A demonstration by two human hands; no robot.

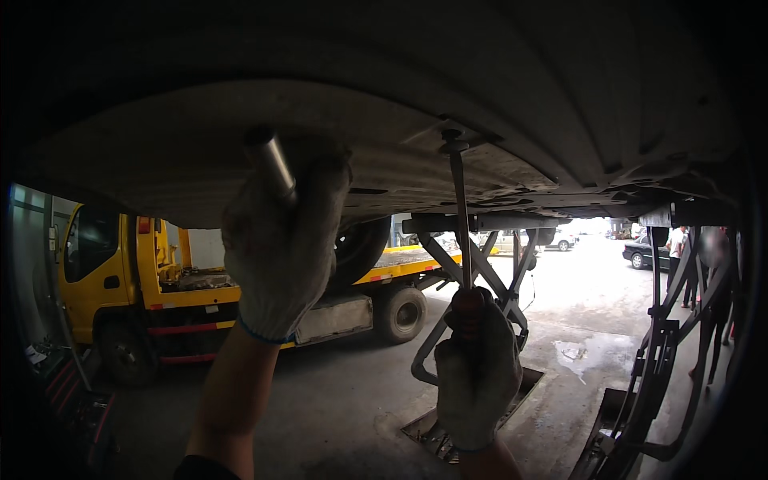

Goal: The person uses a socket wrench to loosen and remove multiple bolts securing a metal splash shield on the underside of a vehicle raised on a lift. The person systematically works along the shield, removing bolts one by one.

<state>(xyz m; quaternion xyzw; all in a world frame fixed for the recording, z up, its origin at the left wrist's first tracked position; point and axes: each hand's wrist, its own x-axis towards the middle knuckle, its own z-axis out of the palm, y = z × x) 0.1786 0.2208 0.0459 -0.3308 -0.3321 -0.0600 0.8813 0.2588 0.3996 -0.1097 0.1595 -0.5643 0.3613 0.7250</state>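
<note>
Above me spreads the dark underside of a raised car, with a broad underbody panel (pixel 184 152) across it. My left hand (pixel 276 248), in a pale work glove, is closed around a shiny metal cylinder (pixel 276 166) that looks like a long socket; the rest of that tool is hidden. My right hand (pixel 478 384), gloved too, grips the handle of a screwdriver (pixel 461 212) pointing upward. The screwdriver's tip meets a round dark fastener (pixel 453 138) near the panel's edge; the exact contact is too dark to tell.
Scissor lift legs (pixel 488 264) stand behind my right hand, with more lift legs (pixel 660 352) at the right. A yellow flatbed truck (pixel 176 296) is parked at left. Floor recesses (pixel 420 428) lie below. People (pixel 680 256) stand at far right. A tool cart (pixel 80 400) sits at lower left.
</note>
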